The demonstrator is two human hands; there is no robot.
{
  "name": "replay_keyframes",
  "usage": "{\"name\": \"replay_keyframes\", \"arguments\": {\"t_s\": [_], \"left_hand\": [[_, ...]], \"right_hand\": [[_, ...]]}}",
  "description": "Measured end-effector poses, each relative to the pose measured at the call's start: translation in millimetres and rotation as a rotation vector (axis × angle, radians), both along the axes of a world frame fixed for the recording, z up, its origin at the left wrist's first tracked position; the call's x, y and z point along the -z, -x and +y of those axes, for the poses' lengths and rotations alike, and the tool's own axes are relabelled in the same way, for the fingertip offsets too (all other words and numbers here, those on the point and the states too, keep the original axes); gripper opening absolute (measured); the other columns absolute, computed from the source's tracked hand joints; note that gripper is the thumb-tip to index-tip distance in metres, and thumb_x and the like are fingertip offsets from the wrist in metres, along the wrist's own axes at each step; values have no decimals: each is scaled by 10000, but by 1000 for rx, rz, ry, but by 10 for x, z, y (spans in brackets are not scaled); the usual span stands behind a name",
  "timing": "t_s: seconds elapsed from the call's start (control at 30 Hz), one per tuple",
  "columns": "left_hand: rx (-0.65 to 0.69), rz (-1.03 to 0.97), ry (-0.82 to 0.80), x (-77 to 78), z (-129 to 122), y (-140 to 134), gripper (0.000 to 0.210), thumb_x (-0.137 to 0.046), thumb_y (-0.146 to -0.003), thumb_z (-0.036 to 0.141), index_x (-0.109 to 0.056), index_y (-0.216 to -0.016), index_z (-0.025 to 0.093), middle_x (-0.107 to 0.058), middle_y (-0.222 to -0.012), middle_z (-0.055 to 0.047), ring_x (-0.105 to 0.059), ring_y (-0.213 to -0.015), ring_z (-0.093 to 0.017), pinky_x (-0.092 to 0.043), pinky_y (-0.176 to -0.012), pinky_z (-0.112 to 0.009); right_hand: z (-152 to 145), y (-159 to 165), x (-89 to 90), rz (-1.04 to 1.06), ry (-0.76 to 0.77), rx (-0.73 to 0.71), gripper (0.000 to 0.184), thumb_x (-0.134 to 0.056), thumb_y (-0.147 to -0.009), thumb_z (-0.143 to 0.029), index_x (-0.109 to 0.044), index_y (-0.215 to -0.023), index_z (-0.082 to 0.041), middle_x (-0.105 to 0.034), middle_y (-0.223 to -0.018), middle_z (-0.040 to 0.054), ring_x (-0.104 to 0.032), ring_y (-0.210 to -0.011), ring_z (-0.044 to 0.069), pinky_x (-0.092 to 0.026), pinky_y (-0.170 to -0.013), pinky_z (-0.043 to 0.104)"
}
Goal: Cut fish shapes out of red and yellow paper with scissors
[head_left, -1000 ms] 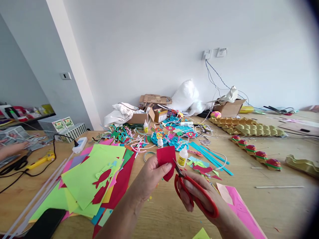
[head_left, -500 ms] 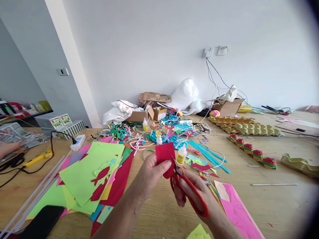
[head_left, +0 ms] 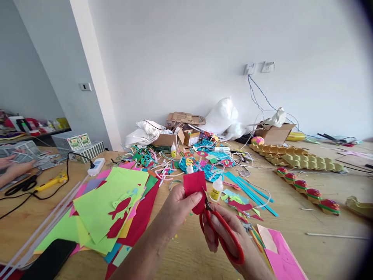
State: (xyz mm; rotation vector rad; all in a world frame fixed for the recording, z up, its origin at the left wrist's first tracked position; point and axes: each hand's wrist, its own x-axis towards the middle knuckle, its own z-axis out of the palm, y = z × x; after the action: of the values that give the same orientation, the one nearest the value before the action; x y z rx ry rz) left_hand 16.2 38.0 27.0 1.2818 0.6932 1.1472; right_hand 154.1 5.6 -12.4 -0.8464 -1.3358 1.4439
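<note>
My left hand (head_left: 183,202) pinches a piece of red paper (head_left: 194,182) between thumb and fingers, above the middle of the table. Red-handled scissors (head_left: 230,237) are in my right hand (head_left: 224,229), its fingers through the loops. The scissors' blades meet the right edge of the red paper. Just behind the paper stands a white glue bottle (head_left: 216,189) with a yellow label. To the left lies a pile of coloured paper sheets (head_left: 99,198), with a red fish-shaped cutout (head_left: 121,207) on top.
At the left are a black phone (head_left: 51,258), a yellow glue gun (head_left: 52,182), a power strip (head_left: 96,166) and another person's hands (head_left: 14,167). Blue paper strips (head_left: 250,190), paper scraps and painted egg-carton pieces (head_left: 309,190) lie to the right. Cardboard boxes (head_left: 167,140) stand by the wall.
The view has turned slightly left, shifting the scene rightward. Both hands keep their hold on the red paper and the scissors, with the blades still at the paper's right edge.
</note>
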Motion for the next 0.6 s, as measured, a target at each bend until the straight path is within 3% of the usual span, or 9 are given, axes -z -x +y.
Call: {"name": "replay_keyframes", "arguments": {"t_s": [0.3, 0.6], "left_hand": [[-67, 40, 6, -34, 8, 23, 232, -597, -714, 350, -513, -619, 156, -437, -555, 42, -360, -527, -83, -310, -520, -203], [-67, 42, -14, -24, 2, -1, 198, -572, -727, 334, -511, -671, 154, -458, -598, 31, -372, -555, -86, -322, -543, -198]], "right_hand": [[38, 57, 1, 13, -8, -12, 396, -551, -791, -534, -468, -654, -172, -469, -445, -53, -395, -371, 69, -295, -395, 185], [18, 54, 19, 4, -27, 14, 386, -546, -796, -526, -465, -644, -180, -478, -462, -44, -419, -393, 84, -311, -410, 202]]}}
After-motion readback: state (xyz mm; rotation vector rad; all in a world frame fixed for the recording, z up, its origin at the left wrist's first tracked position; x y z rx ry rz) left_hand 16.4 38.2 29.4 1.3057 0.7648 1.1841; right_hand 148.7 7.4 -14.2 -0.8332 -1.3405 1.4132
